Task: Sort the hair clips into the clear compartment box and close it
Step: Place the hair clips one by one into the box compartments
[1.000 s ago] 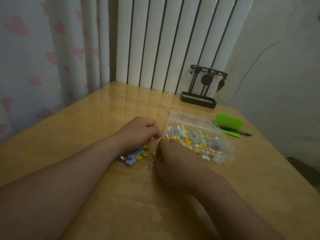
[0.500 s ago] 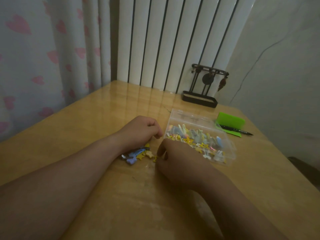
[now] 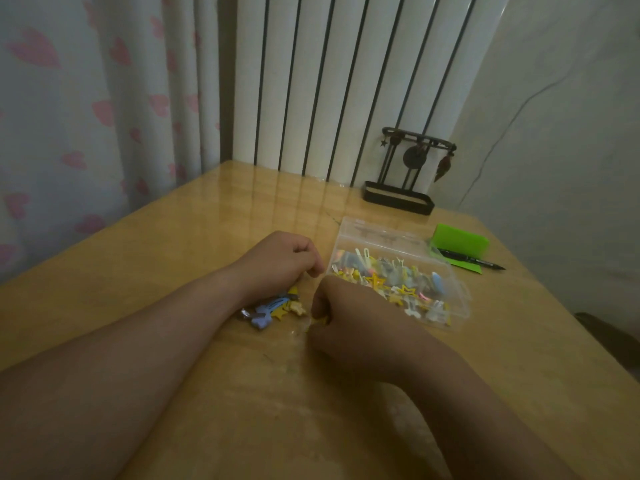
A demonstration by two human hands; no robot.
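Plainly, one glossy wooden worktop carries everything. Two hands meet near its middle. The left hand is curled, knuckles up, and what it holds, if anything, cannot be told. The right hand is also curled, with a yellow bit at its thumb; whether it pinches that is unclear. One clear plastic box lies open toward the right edge, just beside the right hand. It is heaped with small clips: stars, bars, many colours, too many to count. One black metal stand sits at the far edge. One green case lies near the far right corner. A loose pile of blue and yellow clips lies under the left wrist. One black pen rests against the case.
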